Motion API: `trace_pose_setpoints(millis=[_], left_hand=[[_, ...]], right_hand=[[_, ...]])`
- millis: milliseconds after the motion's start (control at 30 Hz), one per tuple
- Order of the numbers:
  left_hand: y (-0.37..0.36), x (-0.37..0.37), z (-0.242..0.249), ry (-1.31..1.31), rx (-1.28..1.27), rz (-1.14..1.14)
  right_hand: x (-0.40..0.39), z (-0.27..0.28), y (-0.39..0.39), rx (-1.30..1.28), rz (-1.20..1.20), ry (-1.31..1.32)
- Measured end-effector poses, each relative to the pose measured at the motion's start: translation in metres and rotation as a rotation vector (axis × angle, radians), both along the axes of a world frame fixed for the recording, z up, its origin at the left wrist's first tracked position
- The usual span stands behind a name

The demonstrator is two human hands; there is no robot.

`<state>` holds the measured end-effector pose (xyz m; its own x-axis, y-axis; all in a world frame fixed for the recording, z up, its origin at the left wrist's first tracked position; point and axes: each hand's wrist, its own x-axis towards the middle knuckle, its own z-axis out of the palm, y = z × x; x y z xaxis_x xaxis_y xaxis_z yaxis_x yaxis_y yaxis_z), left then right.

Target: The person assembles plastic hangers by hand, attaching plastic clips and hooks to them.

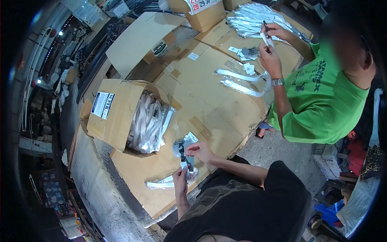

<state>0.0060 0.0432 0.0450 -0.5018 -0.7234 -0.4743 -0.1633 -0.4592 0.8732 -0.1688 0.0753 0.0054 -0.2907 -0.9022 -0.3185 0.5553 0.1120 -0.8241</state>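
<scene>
My left hand (180, 180) is closed on a small white tag (184, 165) at the lower end of a black hook-like piece (182, 153). My right hand (200, 153) has its fingertips pinched together at the side of that black piece. Beneath the hands lie grey and white tags (190, 137), partly hidden. A whitish strap in clear plastic (161, 184) rests on the cardboard by my left hand.
An open carton (111, 121) full of plastic-wrapped straps (149, 123) stands left of my hands on the cardboard-covered table (189, 97). Across the corner, a co-worker in a green shirt (318, 101) holds a similar black-and-white piece. More wrapped straps (258, 20) are piled behind.
</scene>
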Motion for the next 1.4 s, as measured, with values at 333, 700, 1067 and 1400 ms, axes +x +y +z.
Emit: trace_pose_setpoints(millis=[333, 700, 1067, 1400], left_hand=[[-0.008, -0.012, 0.008, -0.037, -0.068, -0.035], [-0.021, -0.032, 0.009, 0.033, -0.081, -0.028], [-0.008, -0.031, 0.069, 0.126, -0.125, 0.111], [0.001, -0.036, 0.074, 0.163, -0.15, 0.156]], right_hand=[[-0.058, 0.036, -0.022, -0.055, -0.31, -0.388], [-0.085, 0.052, -0.046, -0.245, -0.17, -0.454], [-0.09, 0.096, -0.021, -0.286, -0.053, -0.382], [-0.057, 0.09, -0.016, -0.181, 0.358, 0.224]])
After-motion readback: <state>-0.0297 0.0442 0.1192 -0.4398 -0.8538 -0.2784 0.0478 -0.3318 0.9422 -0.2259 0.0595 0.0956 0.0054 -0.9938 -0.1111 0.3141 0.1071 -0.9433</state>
